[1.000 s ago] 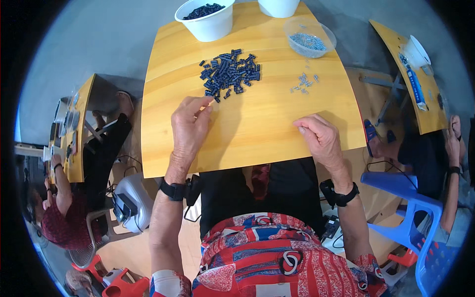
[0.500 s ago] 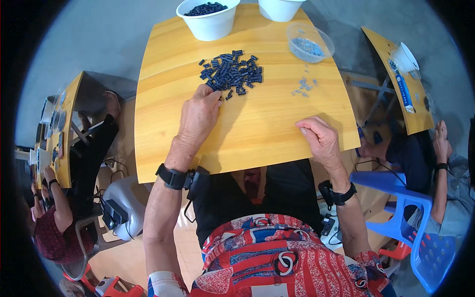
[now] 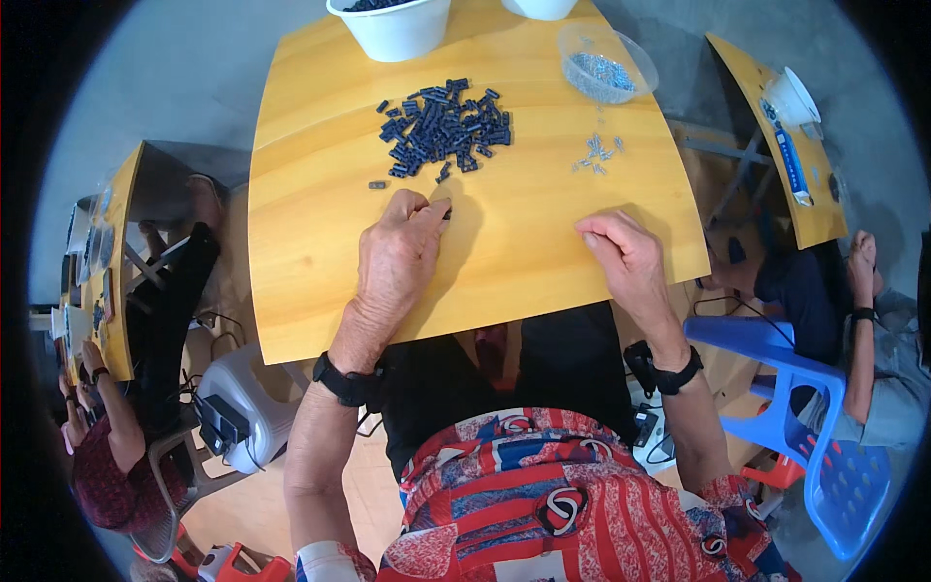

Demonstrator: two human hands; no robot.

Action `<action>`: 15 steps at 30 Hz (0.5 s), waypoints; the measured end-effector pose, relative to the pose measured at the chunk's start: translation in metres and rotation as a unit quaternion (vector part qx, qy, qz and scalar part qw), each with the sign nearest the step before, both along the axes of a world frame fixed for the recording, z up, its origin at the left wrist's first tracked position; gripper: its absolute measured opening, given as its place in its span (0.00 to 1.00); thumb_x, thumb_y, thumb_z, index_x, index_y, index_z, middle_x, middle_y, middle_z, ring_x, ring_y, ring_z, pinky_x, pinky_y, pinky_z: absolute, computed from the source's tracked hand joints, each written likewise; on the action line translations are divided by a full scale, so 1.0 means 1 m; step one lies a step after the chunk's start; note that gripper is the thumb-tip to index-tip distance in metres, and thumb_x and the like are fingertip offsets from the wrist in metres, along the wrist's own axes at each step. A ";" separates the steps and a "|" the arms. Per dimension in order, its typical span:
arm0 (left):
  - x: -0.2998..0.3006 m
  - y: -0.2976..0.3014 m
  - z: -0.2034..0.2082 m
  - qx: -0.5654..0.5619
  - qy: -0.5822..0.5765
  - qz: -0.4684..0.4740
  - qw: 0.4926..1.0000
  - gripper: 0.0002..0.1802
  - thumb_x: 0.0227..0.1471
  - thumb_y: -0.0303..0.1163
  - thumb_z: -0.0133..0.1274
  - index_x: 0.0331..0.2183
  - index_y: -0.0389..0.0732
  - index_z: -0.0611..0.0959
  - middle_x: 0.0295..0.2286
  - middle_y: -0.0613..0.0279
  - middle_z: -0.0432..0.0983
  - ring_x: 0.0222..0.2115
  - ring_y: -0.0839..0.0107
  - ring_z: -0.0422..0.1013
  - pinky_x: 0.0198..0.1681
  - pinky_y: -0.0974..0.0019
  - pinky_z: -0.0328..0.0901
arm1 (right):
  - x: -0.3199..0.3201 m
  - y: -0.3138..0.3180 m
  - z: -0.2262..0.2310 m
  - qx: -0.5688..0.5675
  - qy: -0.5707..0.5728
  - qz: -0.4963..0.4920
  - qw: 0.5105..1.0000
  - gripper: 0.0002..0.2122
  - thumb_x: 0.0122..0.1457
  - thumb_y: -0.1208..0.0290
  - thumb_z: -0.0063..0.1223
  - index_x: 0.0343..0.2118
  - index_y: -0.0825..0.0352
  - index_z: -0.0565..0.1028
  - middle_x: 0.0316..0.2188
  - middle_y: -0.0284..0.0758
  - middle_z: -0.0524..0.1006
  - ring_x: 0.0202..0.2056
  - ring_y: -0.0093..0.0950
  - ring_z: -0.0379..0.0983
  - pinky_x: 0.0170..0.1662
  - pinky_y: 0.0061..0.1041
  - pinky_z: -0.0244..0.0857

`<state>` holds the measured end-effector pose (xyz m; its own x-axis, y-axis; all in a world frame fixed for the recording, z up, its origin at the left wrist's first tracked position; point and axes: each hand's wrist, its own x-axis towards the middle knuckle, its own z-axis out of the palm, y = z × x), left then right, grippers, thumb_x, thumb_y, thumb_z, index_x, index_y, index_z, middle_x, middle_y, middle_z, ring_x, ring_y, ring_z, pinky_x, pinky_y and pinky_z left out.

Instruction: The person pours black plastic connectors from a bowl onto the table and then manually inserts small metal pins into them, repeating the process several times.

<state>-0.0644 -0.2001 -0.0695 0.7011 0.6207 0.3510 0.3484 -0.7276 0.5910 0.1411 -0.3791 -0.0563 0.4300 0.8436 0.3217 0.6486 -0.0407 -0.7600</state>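
Observation:
Between the thumb and fingertips of my left hand [image 3: 400,247] is a small black plastic piece [image 3: 446,214], only its end showing. Just beyond lies a loose pile of black plastic pieces [image 3: 441,126], short and block-like. One of them sits apart at the pile's near left. My right hand [image 3: 628,257] hovers over the table's right part with thumb and forefinger pressed together; whatever they may hold is hidden. Past it several small silvery metal parts [image 3: 594,155] are scattered on the wood, near a clear round tub [image 3: 635,60] holding many more.
A white bowl [image 3: 400,34] of black pieces stands at the back of the wooden table [image 3: 320,281], with a second white bowl [image 3: 540,8] to its right. Other people sit at tables on both sides. A blue plastic chair [image 3: 824,388] is at my right.
My left hand has drawn back from the pile toward me, now with a black piece in its fingertips. A single piece lies apart at the pile's left. The right hand stays nearly in place.

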 end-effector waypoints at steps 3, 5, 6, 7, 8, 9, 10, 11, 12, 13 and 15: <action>0.003 -0.002 0.006 0.000 0.008 -0.011 1.000 0.14 0.45 0.22 0.55 0.39 0.41 0.81 0.30 0.56 0.74 0.28 0.63 0.74 0.30 0.65 0.68 | -0.007 0.016 0.003 -0.008 0.015 0.016 1.000 0.05 0.52 0.82 0.50 0.32 0.72 0.75 0.28 0.39 0.76 0.31 0.30 0.74 0.34 0.23 0.66; 0.008 0.001 0.006 -0.063 0.002 -0.006 0.998 0.18 0.44 0.21 0.57 0.41 0.41 0.81 0.30 0.56 0.74 0.29 0.67 0.74 0.32 0.67 0.68 | -0.011 0.028 0.006 -0.019 0.028 0.022 0.999 0.05 0.52 0.81 0.50 0.32 0.72 0.75 0.29 0.40 0.76 0.31 0.32 0.74 0.34 0.24 0.66; 0.008 0.004 0.004 -0.064 0.001 -0.008 0.998 0.18 0.44 0.21 0.57 0.41 0.41 0.81 0.30 0.56 0.74 0.29 0.67 0.74 0.32 0.67 0.68 | -0.013 0.034 0.007 -0.025 0.012 0.037 0.999 0.06 0.51 0.80 0.50 0.33 0.72 0.75 0.29 0.41 0.76 0.32 0.34 0.74 0.35 0.26 0.67; 0.005 0.007 0.001 -0.101 -0.021 -0.014 0.995 0.20 0.43 0.21 0.58 0.42 0.41 0.80 0.30 0.57 0.74 0.29 0.68 0.74 0.32 0.69 0.68 | -0.016 0.040 0.008 -0.031 -0.002 0.052 0.998 0.07 0.51 0.79 0.51 0.34 0.72 0.74 0.30 0.41 0.76 0.32 0.36 0.74 0.35 0.29 0.67; 0.004 0.008 0.000 -0.138 -0.043 -0.021 0.989 0.21 0.42 0.21 0.59 0.43 0.41 0.80 0.31 0.58 0.74 0.30 0.70 0.73 0.33 0.70 0.68 | -0.018 0.046 0.011 -0.032 -0.003 0.052 0.998 0.07 0.51 0.79 0.51 0.34 0.72 0.74 0.30 0.41 0.76 0.32 0.36 0.74 0.35 0.29 0.67; 0.003 0.009 0.000 -0.138 -0.044 -0.021 0.989 0.21 0.42 0.21 0.59 0.43 0.41 0.80 0.31 0.58 0.74 0.30 0.70 0.73 0.33 0.70 0.68 | -0.020 0.051 0.015 -0.037 -0.022 0.066 0.997 0.08 0.51 0.79 0.51 0.35 0.71 0.74 0.31 0.41 0.75 0.33 0.37 0.74 0.36 0.31 0.67; 0.003 0.008 0.002 -0.147 -0.042 -0.026 0.988 0.22 0.41 0.21 0.59 0.43 0.41 0.80 0.31 0.58 0.74 0.30 0.70 0.73 0.33 0.71 0.68 | -0.021 0.057 0.016 -0.043 -0.042 0.081 0.995 0.09 0.50 0.78 0.51 0.36 0.71 0.74 0.32 0.42 0.75 0.34 0.39 0.73 0.36 0.33 0.67; 0.003 0.008 0.003 -0.155 -0.040 -0.030 0.987 0.22 0.41 0.20 0.59 0.43 0.41 0.80 0.32 0.59 0.74 0.30 0.70 0.73 0.34 0.72 0.68 | -0.021 0.062 0.015 -0.044 -0.043 0.081 0.995 0.09 0.50 0.78 0.51 0.36 0.71 0.74 0.32 0.42 0.75 0.34 0.39 0.73 0.36 0.33 0.67; 0.005 0.008 0.003 -0.156 -0.042 -0.030 0.986 0.22 0.41 0.20 0.59 0.43 0.41 0.80 0.32 0.59 0.74 0.30 0.70 0.73 0.34 0.72 0.68 | -0.020 0.068 0.013 -0.037 -0.056 0.086 0.994 0.09 0.50 0.77 0.51 0.36 0.70 0.74 0.31 0.41 0.75 0.34 0.39 0.73 0.36 0.34 0.67; 0.007 0.007 0.003 -0.136 -0.048 -0.033 0.989 0.22 0.41 0.20 0.59 0.43 0.41 0.80 0.32 0.59 0.73 0.31 0.70 0.73 0.34 0.72 0.68 | -0.019 0.073 0.011 -0.030 -0.069 0.090 0.993 0.10 0.50 0.77 0.51 0.36 0.69 0.74 0.31 0.41 0.75 0.34 0.40 0.73 0.36 0.34 0.67; 0.012 0.007 0.005 -0.115 -0.057 -0.036 0.991 0.22 0.40 0.19 0.59 0.42 0.42 0.80 0.32 0.59 0.73 0.31 0.71 0.73 0.34 0.72 0.68 | -0.016 0.082 0.008 -0.039 -0.085 0.095 0.991 0.09 0.50 0.76 0.52 0.36 0.68 0.74 0.30 0.40 0.74 0.34 0.40 0.73 0.36 0.34 0.67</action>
